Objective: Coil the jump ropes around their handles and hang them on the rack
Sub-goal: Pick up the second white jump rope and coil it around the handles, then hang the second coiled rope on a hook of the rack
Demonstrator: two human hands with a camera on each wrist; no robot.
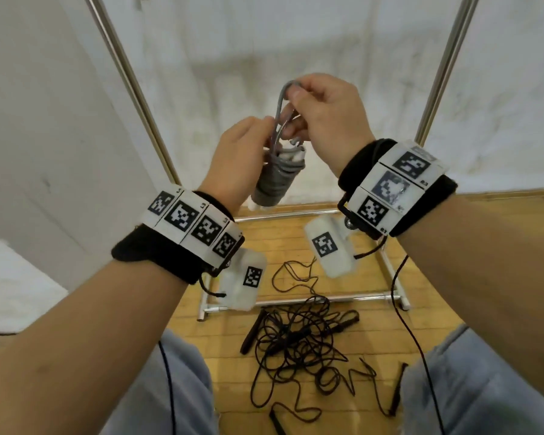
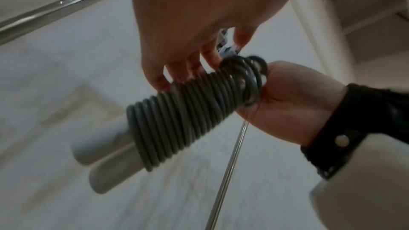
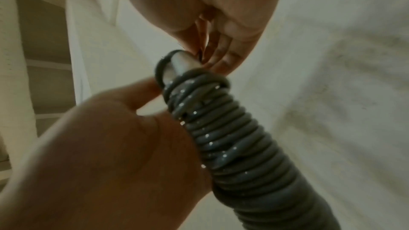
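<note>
While left hand (image 1: 237,158) grips coiled rope (image 1: 272,183), right fingers (image 1: 291,97) pinch its loop.

The grey rope (image 3: 232,139) looks like smooth, glossy plastic, wound over pale matt plastic handles (image 2: 104,156). The rack (image 1: 308,299) is shiny polished metal. Thin matt black ropes (image 1: 299,343) lie on a wooden floor (image 1: 283,243).
</note>
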